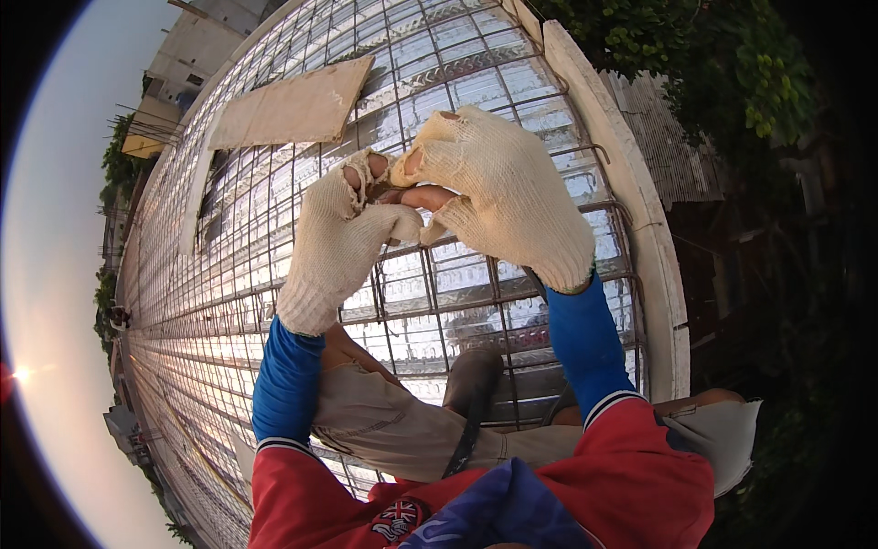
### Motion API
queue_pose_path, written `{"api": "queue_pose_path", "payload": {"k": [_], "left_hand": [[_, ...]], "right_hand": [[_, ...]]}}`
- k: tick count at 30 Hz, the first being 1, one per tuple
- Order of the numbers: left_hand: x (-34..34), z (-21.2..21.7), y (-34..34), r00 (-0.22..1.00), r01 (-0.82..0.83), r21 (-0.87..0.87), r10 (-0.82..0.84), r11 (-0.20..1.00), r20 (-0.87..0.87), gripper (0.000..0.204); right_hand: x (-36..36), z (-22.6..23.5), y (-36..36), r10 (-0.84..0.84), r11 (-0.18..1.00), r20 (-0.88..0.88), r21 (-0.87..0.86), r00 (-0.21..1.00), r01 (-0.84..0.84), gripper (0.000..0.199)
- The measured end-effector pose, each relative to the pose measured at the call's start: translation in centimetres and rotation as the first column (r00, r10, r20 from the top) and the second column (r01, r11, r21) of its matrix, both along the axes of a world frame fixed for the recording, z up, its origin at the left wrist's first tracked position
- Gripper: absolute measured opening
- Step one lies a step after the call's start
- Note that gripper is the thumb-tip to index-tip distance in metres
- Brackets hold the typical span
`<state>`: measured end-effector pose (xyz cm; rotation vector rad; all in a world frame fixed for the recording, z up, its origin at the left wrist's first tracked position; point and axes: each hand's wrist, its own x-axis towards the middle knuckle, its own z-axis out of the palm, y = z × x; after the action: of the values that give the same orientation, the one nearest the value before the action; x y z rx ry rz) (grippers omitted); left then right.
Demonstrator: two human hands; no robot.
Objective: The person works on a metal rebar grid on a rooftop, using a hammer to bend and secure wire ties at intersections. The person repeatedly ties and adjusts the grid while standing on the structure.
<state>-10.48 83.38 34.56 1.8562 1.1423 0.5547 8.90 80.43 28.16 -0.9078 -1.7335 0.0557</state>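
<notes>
- board on rebar mesh, ledge along mesh's R
- bars run fwd-back + L-R
- L grip, R grip abv mesh, fingers curled nearly closed, can't tell what's held

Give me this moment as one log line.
left hand: gloved; right hand: gloved, close to left; anything held: unclear; below: rebar grid; on grid: wooden board

left hand, right hand: whatever they hold, apparently hidden | red shirt: cut by lower edge
</notes>
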Motion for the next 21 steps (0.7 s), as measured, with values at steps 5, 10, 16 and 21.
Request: {"api": "queue_pose_path", "payload": {"k": [5,10,16,21], "left_hand": [[0.4,-0.9,-0.9,0.996,-0.091,-0.005,0.091,0.996,0.023,0.026],[0.8,-1.0,-0.3,0.993,-0.099,-0.138,0.106,0.985,0.047,0.030],[0.2,-0.6,0.3,0.882,0.064,-0.520,0.196,0.852,0.429,0.031],[-0.3,-2.0,0.5,0.868,0.038,-0.512,0.225,0.858,0.442,0.036]], "right_hand": [[-0.3,-1.5,1.2,0.200,0.969,-0.248,-0.089,0.948,-0.228,0.018],[-0.9,-2.9,1.6,0.137,0.978,-0.381,-0.096,0.914,-0.187,0.015],[-0.6,-2.8,1.4,0.052,0.994,-0.374,-0.072,0.926,-0.085,0.016],[-0.8,-2.5,1.3,0.031,0.999,-0.297,0.032,0.954,-0.023,0.016]]}}
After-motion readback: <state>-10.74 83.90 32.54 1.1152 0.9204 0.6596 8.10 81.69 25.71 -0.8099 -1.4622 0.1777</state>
